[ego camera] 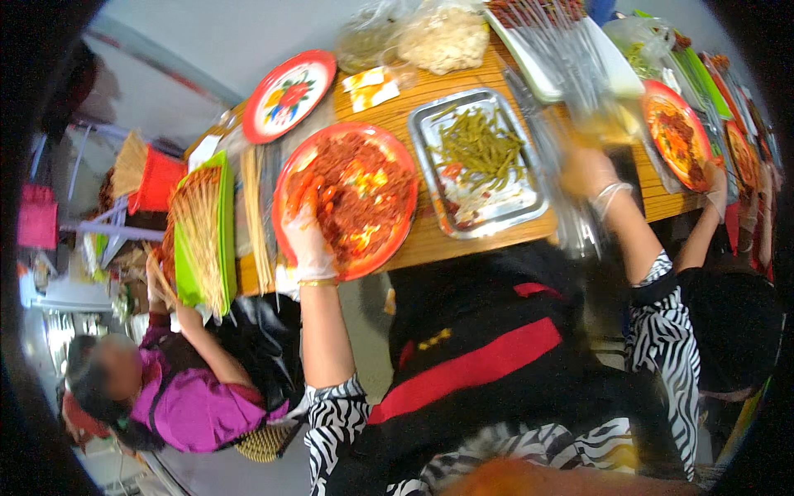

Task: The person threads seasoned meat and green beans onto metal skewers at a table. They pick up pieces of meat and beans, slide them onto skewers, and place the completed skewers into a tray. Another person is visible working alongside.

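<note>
My left hand (307,232), in a clear glove, reaches over the left side of a red-rimmed enamel plate (406,214) of red, sauce-coated food (372,149). Red sauce coats its fingers; whether they hold any food cannot be told. My right hand (589,173), also gloved, is blurred beside thin metal skewers (577,229); its grip is unclear. Between my hands, a metal tray (434,217) holds green bean-like strips (481,149). At the upper right, more metal skewers (561,56) with reddish food lie over a white tray (620,68).
Wooden skewers (257,217) lie left of the plate, near a green tray (229,248) of skewered food. Behind stand a floral enamel plate (322,68) and a plastic bag of pale food (443,40). People work at left and right; another red plate (698,133) is at right.
</note>
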Action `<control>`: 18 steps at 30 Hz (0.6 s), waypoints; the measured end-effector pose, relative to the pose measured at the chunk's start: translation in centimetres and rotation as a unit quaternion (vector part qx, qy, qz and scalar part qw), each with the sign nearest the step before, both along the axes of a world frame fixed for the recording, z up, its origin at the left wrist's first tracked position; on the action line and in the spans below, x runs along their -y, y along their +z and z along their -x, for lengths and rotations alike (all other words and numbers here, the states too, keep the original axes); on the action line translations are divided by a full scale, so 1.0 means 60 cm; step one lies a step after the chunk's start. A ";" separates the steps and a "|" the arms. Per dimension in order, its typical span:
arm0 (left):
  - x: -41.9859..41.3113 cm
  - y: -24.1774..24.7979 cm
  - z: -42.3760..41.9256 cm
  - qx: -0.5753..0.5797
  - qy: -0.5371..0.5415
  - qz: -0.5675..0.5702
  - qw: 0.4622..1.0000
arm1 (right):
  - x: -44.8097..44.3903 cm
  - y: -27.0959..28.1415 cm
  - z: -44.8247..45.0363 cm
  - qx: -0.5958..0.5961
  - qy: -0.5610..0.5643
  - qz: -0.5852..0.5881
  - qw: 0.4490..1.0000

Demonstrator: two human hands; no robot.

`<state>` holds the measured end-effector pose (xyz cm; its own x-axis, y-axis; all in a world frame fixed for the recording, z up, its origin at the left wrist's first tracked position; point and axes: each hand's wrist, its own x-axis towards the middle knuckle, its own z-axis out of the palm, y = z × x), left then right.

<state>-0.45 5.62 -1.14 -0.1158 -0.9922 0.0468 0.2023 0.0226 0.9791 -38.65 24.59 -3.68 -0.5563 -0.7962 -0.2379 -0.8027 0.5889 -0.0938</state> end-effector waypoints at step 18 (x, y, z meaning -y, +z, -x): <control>-0.028 -0.071 -0.058 0.551 0.051 0.307 0.774 | -0.108 0.250 -0.052 0.191 0.108 0.374 0.901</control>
<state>3.01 7.32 -5.39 -0.3440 -0.8283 0.4423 -0.7822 0.5134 0.3529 -35.56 31.09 11.30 -0.3606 -0.8933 0.2684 -0.7166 0.0812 -0.6927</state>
